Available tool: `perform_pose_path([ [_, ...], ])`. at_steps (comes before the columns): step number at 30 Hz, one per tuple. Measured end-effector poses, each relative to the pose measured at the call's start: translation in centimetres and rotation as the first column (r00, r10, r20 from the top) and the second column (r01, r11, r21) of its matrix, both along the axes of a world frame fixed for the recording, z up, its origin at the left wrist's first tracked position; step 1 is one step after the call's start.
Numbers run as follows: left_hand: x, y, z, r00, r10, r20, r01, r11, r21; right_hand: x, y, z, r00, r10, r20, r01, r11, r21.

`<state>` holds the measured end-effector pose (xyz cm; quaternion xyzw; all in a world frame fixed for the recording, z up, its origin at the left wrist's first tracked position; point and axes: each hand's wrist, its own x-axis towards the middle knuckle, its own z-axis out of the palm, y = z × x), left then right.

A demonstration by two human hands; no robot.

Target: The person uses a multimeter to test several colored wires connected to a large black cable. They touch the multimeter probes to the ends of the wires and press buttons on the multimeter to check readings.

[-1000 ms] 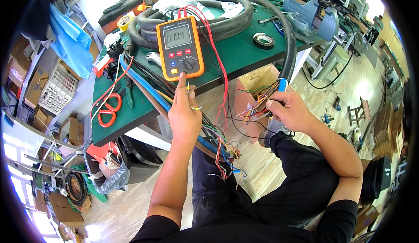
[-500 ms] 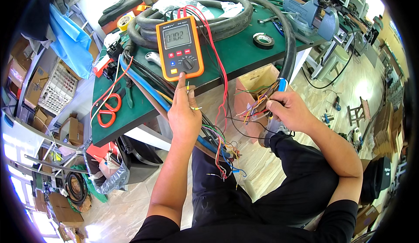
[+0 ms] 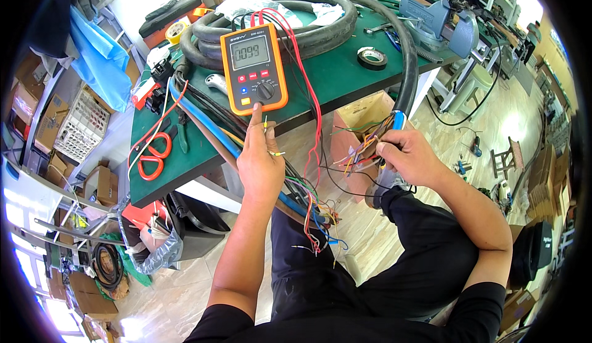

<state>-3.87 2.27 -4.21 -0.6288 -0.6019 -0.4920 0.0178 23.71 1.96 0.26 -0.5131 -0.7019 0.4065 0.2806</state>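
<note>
An orange handheld meter (image 3: pixel 257 69) with a lit grey display leans on the green table against a coil of thick black cable (image 3: pixel 290 41). My left hand (image 3: pixel 260 164) reaches up to it, index fingertip at its lower edge; the other fingers are curled around thin wires with yellow tips (image 3: pixel 277 154). My right hand (image 3: pixel 407 155) pinches thin multicoloured wires (image 3: pixel 367 141) fanning from the stripped end of the black cable (image 3: pixel 405 90). Red test leads (image 3: pixel 316 106) run down from the meter. Below my left hand hangs a second bundle of loose wire ends (image 3: pixel 317 213).
Red-handled scissors (image 3: pixel 155 155) and a roll of black tape (image 3: pixel 372 58) lie on the table (image 3: pixel 161 186), with a grey-blue vise (image 3: pixel 431 19) at its far right. Under the edge stands a wooden box (image 3: pixel 345 139). A lined waste bin (image 3: pixel 161 250) is at the left.
The number on the meter's display has changed. Both hands, the wires and the cables are in the same places as before.
</note>
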Motion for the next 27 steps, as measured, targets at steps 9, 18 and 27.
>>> perform_pose_path([
  [9,-0.03,0.02,0.11,1.000,0.001,0.000,-0.001,1.000,-0.002,0.00,-0.02,-0.11,1.000,-0.003,-0.006,0.003,1.000,0.012],
  [18,-0.02,0.03,0.17,1.000,-0.004,0.012,0.004,1.000,0.002,-0.15,-0.07,0.00,1.000,0.008,-0.022,-0.007,0.999,0.032],
  [27,0.02,0.01,0.22,1.000,-0.009,0.001,0.009,1.000,0.005,-0.16,-0.05,-0.04,1.000,0.001,-0.028,0.000,1.000,0.028],
])
